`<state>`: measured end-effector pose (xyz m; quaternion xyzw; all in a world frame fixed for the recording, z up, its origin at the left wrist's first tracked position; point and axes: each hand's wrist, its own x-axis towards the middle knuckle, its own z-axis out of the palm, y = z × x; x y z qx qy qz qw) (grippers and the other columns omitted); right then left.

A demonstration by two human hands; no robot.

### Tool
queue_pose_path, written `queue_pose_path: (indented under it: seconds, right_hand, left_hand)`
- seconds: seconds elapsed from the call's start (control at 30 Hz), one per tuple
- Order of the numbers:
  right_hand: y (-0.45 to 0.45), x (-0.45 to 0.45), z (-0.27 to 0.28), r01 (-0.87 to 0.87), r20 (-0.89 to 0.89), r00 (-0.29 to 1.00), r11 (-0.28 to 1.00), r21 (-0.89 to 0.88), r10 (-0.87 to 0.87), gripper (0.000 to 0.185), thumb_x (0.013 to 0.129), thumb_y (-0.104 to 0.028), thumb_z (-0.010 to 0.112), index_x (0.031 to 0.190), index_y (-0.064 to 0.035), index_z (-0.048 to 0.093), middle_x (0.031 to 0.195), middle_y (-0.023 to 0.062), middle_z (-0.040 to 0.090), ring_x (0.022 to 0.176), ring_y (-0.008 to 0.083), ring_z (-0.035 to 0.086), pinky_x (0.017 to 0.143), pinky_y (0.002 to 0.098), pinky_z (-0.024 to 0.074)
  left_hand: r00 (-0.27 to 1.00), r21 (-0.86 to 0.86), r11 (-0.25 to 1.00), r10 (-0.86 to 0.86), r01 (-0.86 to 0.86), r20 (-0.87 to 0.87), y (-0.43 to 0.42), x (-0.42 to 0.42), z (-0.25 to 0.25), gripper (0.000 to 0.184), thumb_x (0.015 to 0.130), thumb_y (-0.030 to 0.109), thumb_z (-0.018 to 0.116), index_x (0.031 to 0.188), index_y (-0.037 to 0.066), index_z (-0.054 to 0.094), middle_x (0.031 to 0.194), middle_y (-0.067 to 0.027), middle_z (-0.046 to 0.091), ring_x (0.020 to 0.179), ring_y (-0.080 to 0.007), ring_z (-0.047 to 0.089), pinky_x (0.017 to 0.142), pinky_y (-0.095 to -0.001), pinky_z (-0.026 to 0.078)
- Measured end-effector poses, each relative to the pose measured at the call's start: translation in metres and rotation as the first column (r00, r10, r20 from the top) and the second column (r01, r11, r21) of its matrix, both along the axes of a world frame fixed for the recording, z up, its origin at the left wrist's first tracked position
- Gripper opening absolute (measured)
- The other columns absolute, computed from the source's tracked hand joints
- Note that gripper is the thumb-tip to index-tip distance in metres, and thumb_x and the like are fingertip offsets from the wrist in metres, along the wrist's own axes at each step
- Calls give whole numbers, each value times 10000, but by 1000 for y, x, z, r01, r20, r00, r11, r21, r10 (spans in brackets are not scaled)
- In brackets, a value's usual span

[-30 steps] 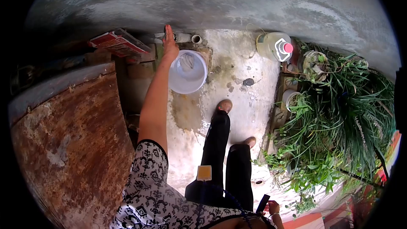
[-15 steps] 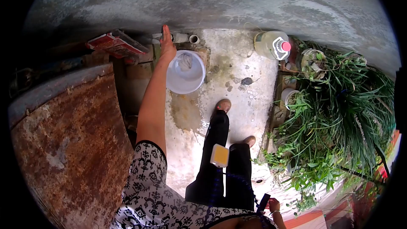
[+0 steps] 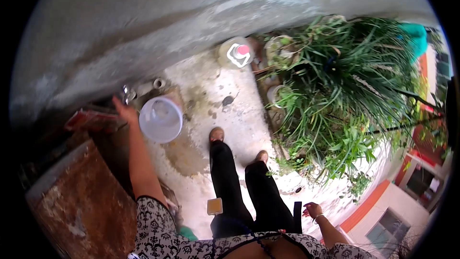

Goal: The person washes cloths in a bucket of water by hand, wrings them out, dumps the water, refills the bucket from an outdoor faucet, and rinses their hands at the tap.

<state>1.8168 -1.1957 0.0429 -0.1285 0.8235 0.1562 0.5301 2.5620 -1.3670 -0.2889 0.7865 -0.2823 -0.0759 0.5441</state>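
Note:
My left hand (image 3: 125, 111) is stretched out at the left with its fingers apart, just below a metal tap (image 3: 127, 94) by the wall; nothing shows in it. Right of the hand, a translucent white bucket (image 3: 161, 127) stands upright on the floor, something pale inside. At the lower right, my right hand (image 3: 313, 210) hangs beside my leg, fingers loosely apart, holding nothing visible. A dark strap (image 3: 297, 217) is near its fingertips.
A large bottle with a pink cap (image 3: 235, 53) stands by the wall. Potted plants (image 3: 335, 96) line the right side. A rusty brown panel (image 3: 91, 201) fills the lower left. A red-and-white box (image 3: 93, 120) lies left of my left hand. A pipe end (image 3: 159, 83) is behind the bucket.
The view has turned, so the bucket, bottle and plants sit further left. The metal tap now shows above my left hand. My right hand has come further into view.

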Motion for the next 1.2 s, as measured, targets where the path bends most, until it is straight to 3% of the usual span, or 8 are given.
queue_pose_path:
  seconds: [0.1,0.27,0.47,0.77,0.87,0.97,1.0,1.2]
  right_hand:
    - [12,-6,6,-48,2,999,999,-21,48,197,780,-123,409,876,22,501,635,154,566,516,206,577,428,263,476]
    - [39,-15,4,107,-21,994,984,139,-105,177,782,-110,405,881,10,488,619,169,561,500,236,570,426,303,483]
    - [31,-19,-8,-230,70,973,961,154,222,186,748,-150,450,846,-1,503,568,164,539,451,234,549,383,317,467]
    - [22,-27,-12,-189,134,975,980,58,180,259,800,-238,373,826,-46,544,700,94,553,679,223,523,628,331,418]
    - [24,-38,-51,-954,127,266,280,-105,956,181,716,-163,470,803,-18,534,601,106,562,522,207,560,439,290,442]
    - [-18,31,-97,-343,108,934,939,-1,341,219,737,-156,421,856,-18,542,664,143,559,625,291,542,557,341,426]
    - [-64,107,-91,-782,43,580,570,-250,814,218,741,-143,434,895,-15,522,766,182,546,715,318,524,625,365,415]
    - [-209,338,-116,-532,-94,275,70,-844,957,623,692,-126,534,1205,13,209,1256,167,218,1181,319,147,962,379,133]
  left_hand:
    - [913,407,817,364,-409,186,24,4,1,334,772,187,392,1034,-18,406,1020,-145,444,926,-249,420,840,-336,284]
    - [419,-73,902,124,-425,-899,83,-3,-64,119,717,146,505,775,48,539,666,-86,549,572,-196,530,519,-314,461]
    - [579,446,822,567,-353,-587,54,-13,-66,110,737,112,465,661,76,536,465,-50,481,317,-95,370,274,-225,250]
    - [982,626,780,130,-17,-136,42,-13,-80,279,791,253,416,643,87,586,620,-62,569,653,-213,538,592,-325,409]
    - [999,740,672,-39,29,-3,38,-26,-72,218,793,239,394,731,118,564,650,-95,565,708,-266,538,609,-366,409]
    - [998,905,424,-63,30,-3,22,-45,-29,171,788,189,361,859,123,502,706,-130,557,760,-302,528,622,-402,408]
    - [996,962,266,-74,61,-43,19,-53,-16,187,780,157,348,926,115,458,749,-144,552,783,-314,522,626,-419,408]
    - [947,913,324,-283,247,-155,10,-106,28,301,738,72,333,1029,114,395,1006,-123,473,874,-299,491,708,-394,399]
